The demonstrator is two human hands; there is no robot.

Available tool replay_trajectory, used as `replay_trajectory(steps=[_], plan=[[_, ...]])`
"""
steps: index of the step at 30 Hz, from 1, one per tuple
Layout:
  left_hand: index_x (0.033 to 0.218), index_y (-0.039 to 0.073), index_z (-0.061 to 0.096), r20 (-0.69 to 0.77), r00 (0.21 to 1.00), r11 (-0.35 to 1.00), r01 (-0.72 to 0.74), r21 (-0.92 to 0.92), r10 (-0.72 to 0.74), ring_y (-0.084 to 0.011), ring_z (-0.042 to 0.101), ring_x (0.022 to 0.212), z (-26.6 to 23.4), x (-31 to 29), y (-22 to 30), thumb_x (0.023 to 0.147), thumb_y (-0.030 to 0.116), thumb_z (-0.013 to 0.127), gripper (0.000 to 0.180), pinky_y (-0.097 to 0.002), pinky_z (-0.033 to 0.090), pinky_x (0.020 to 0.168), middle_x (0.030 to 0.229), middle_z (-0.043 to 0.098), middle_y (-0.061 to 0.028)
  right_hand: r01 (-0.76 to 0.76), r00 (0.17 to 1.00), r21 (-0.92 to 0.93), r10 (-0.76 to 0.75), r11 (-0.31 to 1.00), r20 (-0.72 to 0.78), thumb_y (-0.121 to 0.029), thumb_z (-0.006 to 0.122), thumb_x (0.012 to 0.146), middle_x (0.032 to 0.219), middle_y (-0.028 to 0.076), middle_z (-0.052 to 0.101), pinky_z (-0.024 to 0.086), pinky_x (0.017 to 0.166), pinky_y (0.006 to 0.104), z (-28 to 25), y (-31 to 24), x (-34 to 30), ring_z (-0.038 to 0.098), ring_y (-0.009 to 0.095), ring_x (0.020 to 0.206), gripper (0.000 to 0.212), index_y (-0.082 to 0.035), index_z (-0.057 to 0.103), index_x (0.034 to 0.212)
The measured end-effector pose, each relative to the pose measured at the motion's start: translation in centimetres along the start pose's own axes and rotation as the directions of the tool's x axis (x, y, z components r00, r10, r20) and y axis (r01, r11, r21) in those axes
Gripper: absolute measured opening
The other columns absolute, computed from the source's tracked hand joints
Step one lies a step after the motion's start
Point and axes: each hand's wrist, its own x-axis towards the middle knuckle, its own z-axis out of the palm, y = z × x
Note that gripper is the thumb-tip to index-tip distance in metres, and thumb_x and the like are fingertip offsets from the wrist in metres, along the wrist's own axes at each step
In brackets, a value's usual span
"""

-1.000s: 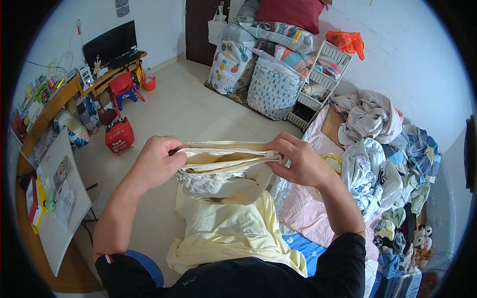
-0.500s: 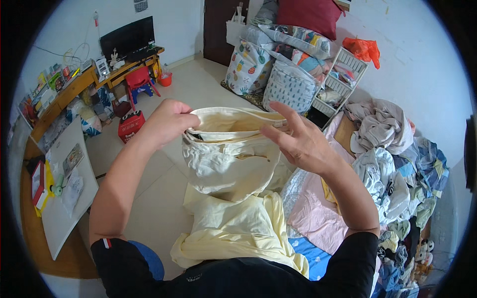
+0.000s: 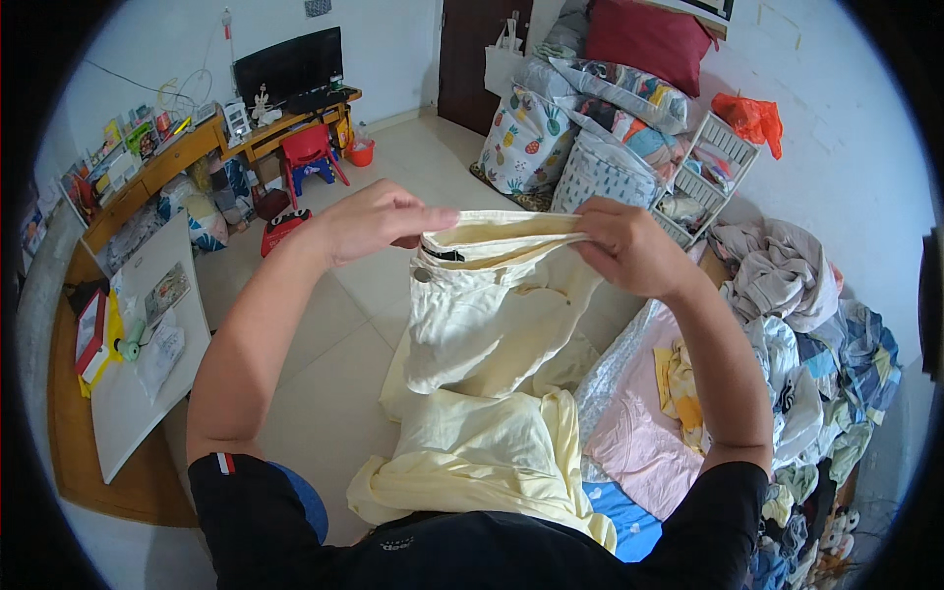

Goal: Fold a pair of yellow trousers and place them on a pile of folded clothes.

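Fingers of the left hand [image 3: 379, 221] and right hand [image 3: 629, 246] are each clamped in a grip on the waistband of cream shorts [image 3: 487, 315], held up stretched between them. Below hangs a pale yellow garment [image 3: 482, 457] on the lap; a laundry pile [image 3: 796, 334] lies at right.

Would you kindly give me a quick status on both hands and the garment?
Left hand and right hand both grip the waistband of cream trousers, held up open. Pale yellow garment lies below. Nothing blocking.
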Motion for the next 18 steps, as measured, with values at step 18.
replay_trajectory(steps=[18], plan=[[0.093,0.013,0.060,-0.020,0.335,0.200,-0.513,0.835,0.942,-0.0275,0.052,0.097,5.3,-2.2,-1.8,0.056,0.017,0.087,0.045,-0.0438,0.041,0.082,0.108,0.051,-0.0064,-0.191,0.973,0.083,0.200,0.978,-0.114,-0.001,0.066,0.081,0.093,0.012,0.063,0.050,0.074,0.0315,-3.7,-0.5,-0.7,0.063,0.024,0.082,0.014,0.002,0.066,0.094]])
